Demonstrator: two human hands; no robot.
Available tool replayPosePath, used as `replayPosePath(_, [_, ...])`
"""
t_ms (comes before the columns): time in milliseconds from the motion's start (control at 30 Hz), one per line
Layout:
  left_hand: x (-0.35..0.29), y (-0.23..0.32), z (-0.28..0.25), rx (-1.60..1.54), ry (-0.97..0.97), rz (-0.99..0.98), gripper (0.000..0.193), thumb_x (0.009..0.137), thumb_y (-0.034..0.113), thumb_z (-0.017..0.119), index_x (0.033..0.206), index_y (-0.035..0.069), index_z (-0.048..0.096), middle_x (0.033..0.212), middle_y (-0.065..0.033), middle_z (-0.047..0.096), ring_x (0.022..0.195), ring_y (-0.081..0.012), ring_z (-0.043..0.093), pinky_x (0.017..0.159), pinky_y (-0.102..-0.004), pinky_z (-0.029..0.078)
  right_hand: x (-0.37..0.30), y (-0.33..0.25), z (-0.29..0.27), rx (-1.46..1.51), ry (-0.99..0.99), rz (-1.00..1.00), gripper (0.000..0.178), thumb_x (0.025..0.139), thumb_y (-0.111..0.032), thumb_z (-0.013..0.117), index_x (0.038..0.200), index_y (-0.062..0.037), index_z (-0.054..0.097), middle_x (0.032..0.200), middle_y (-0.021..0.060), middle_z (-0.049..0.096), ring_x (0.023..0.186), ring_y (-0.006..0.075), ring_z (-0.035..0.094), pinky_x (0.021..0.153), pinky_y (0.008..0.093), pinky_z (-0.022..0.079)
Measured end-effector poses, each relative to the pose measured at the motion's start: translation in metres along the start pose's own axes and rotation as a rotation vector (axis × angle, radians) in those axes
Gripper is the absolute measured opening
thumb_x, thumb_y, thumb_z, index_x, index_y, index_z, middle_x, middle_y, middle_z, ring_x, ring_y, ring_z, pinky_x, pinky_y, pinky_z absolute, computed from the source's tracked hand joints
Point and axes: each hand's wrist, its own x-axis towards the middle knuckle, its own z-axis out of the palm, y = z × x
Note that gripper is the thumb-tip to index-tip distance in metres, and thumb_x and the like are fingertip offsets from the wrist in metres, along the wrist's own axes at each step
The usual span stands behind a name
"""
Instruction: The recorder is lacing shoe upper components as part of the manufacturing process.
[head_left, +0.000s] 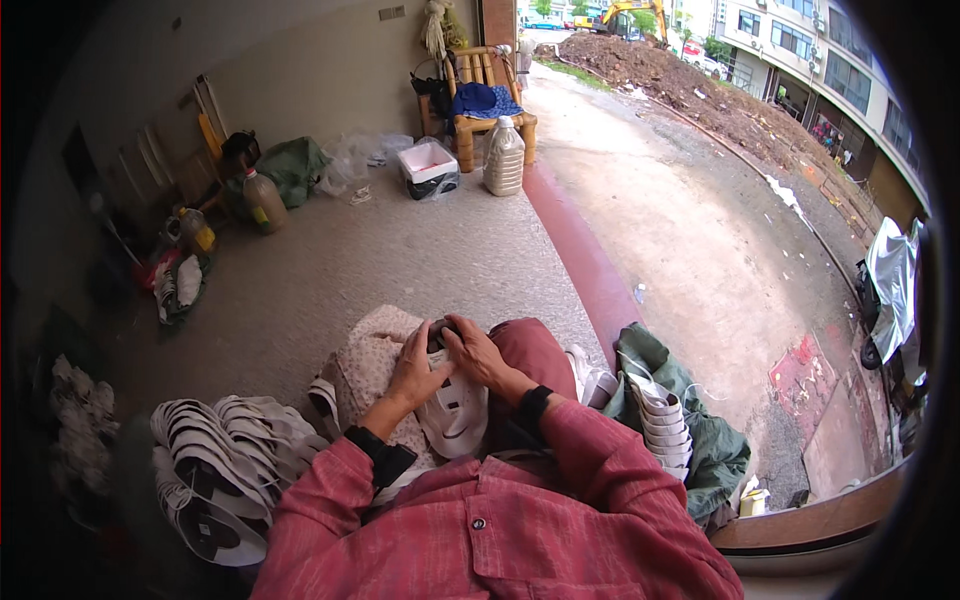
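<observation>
A white shoe upper (455,412) lies across my lap, its dark-lined end pointing away from me. My left hand (412,368) is closed round its left side, thumb toward the middle. From the other side my right hand (480,354) grips the far end, fingers curled close to those of the left. What the fingertips pinch at the dark end is partly hidden. Under the upper, a pale patterned cloth (372,350) covers my left leg. At my left side lie stacked white shoe uppers (235,455); another nested stack (664,425) rests on green sacking (715,445) at my right.
Ahead stand a bamboo chair (482,110) with blue cloth, a filled plastic jug (503,158) and a white box (428,165). More bottles (264,202) and bags line the left wall. A red threshold strip (575,255) borders the outdoor ground, with a dirt mound (640,75) beyond.
</observation>
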Motion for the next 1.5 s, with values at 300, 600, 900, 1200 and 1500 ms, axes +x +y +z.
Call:
replayPosePath(300, [-0.007,-0.027,-0.005,-0.213,-0.05,0.046,0.07,0.099,0.04,0.049,0.148,-0.003,0.023,0.146,-0.0258,0.036,0.136,-0.0349,0.036,0.111,-0.0388,0.03,0.012,0.016,0.004,-0.474,-0.09,-0.511,0.038,0.089,-0.014,0.047,0.124,-0.0029,0.054,0.127,0.02,0.05,0.107,0.0396,0.053,0.09,0.0429,0.048])
replayPosePath(600, [-0.009,-0.018,-0.006,0.076,0.058,0.056,0.065,0.096,0.043,0.052,0.146,0.007,0.032,0.131,-0.0294,0.051,0.12,-0.0466,0.049,0.099,-0.0474,0.041,0.011,0.027,0.0,-0.462,-0.014,-0.548,0.033,0.09,-0.009,0.053,0.122,-0.0035,0.054,0.127,0.0187,0.053,0.114,0.0369,0.053,0.098,0.0388,0.045])
replayPosePath(900, [-0.005,-0.027,-0.005,-0.436,-0.054,-0.015,0.06,0.101,0.053,0.038,0.139,0.006,0.036,0.135,-0.0139,0.043,0.127,-0.0257,0.041,0.108,-0.0353,0.029,0.004,0.032,0.009,0.241,-0.037,-0.018,0.04,0.096,-0.014,0.045,0.132,-0.0007,0.052,0.127,0.0178,0.057,0.117,0.029,0.054,0.102,0.0336,0.04])
replayPosePath(1200, [0.0,-0.005,0.003,-0.245,-0.107,-0.118,0.055,0.092,0.048,0.057,0.126,0.005,0.049,0.132,-0.0168,0.042,0.127,-0.0313,0.039,0.108,-0.0386,0.031,-0.003,0.029,-0.006,0.589,-0.104,0.021,0.045,0.092,-0.005,0.038,0.135,0.0031,0.049,0.128,0.0108,0.057,0.121,0.019,0.051,0.106,0.0286,0.036])
replayPosePath(1500, [0.009,0.012,0.009,-0.002,-0.137,-0.224,0.078,0.067,0.042,0.082,0.128,0.008,0.046,0.134,-0.0216,0.038,0.128,-0.0416,0.037,0.109,-0.0455,0.033,-0.009,0.032,-0.012,0.396,-0.095,-0.039,0.046,0.096,-0.014,0.039,0.138,0.0028,0.045,0.136,0.0149,0.052,0.128,0.0229,0.046,0.109,0.0316,0.034])
